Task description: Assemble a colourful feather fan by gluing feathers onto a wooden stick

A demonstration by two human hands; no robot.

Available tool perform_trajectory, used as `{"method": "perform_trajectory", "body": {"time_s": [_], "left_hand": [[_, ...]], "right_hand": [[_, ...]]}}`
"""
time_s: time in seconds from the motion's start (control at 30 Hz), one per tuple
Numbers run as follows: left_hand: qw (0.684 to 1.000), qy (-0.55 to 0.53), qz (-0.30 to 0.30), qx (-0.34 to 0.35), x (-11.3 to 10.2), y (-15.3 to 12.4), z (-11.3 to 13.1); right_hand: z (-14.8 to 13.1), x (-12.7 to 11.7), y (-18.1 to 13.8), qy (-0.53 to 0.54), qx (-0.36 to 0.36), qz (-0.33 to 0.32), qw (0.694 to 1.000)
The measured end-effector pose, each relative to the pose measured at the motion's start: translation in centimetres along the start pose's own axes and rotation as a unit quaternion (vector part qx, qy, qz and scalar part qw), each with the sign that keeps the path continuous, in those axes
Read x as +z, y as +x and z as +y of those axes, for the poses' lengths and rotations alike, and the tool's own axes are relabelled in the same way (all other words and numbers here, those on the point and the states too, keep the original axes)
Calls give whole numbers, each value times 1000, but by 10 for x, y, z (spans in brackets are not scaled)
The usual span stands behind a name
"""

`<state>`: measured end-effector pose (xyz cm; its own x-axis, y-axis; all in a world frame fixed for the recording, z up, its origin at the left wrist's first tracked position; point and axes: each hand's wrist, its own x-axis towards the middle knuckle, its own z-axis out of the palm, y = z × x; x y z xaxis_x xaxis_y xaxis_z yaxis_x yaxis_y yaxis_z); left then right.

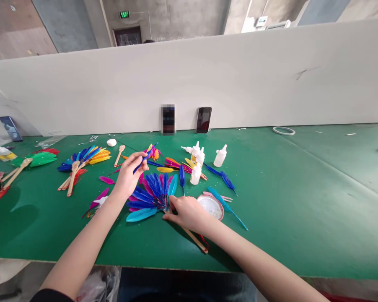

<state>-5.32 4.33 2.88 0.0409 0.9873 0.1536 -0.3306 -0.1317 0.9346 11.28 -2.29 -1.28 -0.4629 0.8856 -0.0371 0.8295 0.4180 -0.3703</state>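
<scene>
A dark blue feather (148, 154) is pinched between the thumb and fingers of my left hand (130, 171), raised above the table. Below and to its right a feather fan (154, 195) lies on the green table, its blue and magenta feathers spread out with a turquoise one at each side. My right hand (185, 210) grips the fan's base, where the feathers meet the wooden handle (193, 239); its fingertips partly cover that joint. Close behind my right hand is a round shallow lid (212, 207). Loose turquoise (228, 206) and blue feathers (182, 178) lie around it.
Several white squeeze bottles (220, 156) stand beyond the fan among loose feathers (176, 165). Other feather fans (82, 165) lie to the left. Two phones (204, 120) lean against the white partition (255, 84), and a white ring (283, 131) lies to the right.
</scene>
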Motion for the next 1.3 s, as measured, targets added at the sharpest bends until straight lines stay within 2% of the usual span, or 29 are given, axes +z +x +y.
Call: {"method": "perform_trajectory", "body": {"time_s": [0.23,0.37,0.57,0.7,0.87,1.03,1.17,1.3], "left_hand": [[991,-125,-4,-38,-5,4,14],[989,-141,-13,-32,-9,4,20],[992,-127,3,-11,-9,2,25],[994,-102,-22,-32,-5,-4,27],[995,-49,-68,-58,1,-12,26],[993,-15,-103,-47,2,-12,21],[997,-27,-69,-28,5,-11,18],[1000,-18,-23,8,7,-9,17]], "right_hand": [[3,-2,3,7,44,48,998],[8,1,6,68,69,94,991],[15,2,8,226,93,189,951],[18,-1,9,298,94,220,924],[22,1,12,372,97,219,897],[22,5,14,485,90,183,850],[20,7,16,537,92,149,825],[19,7,17,563,85,130,812]]}}
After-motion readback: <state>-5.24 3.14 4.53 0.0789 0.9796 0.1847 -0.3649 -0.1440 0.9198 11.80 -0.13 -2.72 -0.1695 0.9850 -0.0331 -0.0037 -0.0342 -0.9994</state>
